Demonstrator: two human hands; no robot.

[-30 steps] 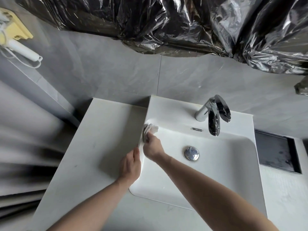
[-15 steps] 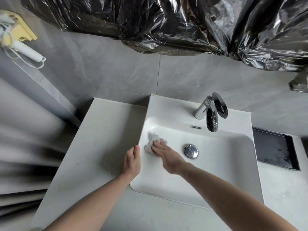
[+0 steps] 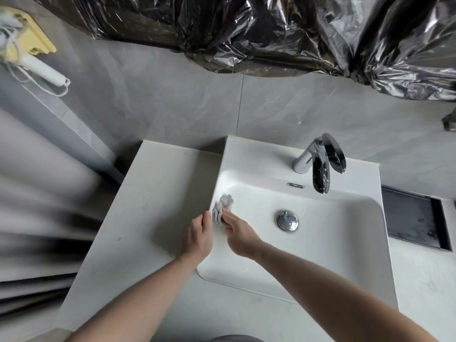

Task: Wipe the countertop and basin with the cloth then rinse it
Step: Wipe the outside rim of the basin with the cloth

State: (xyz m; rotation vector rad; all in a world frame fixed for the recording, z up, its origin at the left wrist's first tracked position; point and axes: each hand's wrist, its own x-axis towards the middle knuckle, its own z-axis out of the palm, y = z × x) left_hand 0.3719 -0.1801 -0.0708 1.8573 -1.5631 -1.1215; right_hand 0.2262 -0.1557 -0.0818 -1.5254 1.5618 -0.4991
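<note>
A white rectangular basin [image 3: 320, 255] is set beside a pale countertop [image 3: 138, 208] on its left. My right hand [image 3: 238, 232] reaches into the basin and presses a small crumpled white cloth [image 3: 223, 206] against the basin's left inner wall. My left hand [image 3: 198, 236] lies flat on the rim where the countertop meets the basin, fingers together, holding nothing. A chrome drain plug [image 3: 287, 220] sits in the basin floor to the right of my right hand. No water runs from the chrome faucet [image 3: 318, 166].
Crinkled black plastic sheeting [image 3: 246, 33] covers the wall above the grey tiles. A white hair dryer on a yellow holder [image 3: 32, 50] hangs at the upper left. A dark recessed tray [image 3: 417, 220] lies right of the basin. An overflow slot [image 3: 295, 185] sits below the faucet.
My right hand drew the cloth from the basin's back-left corner down onto the floor, then back up against the left wall. My left hand stayed on the rim.
</note>
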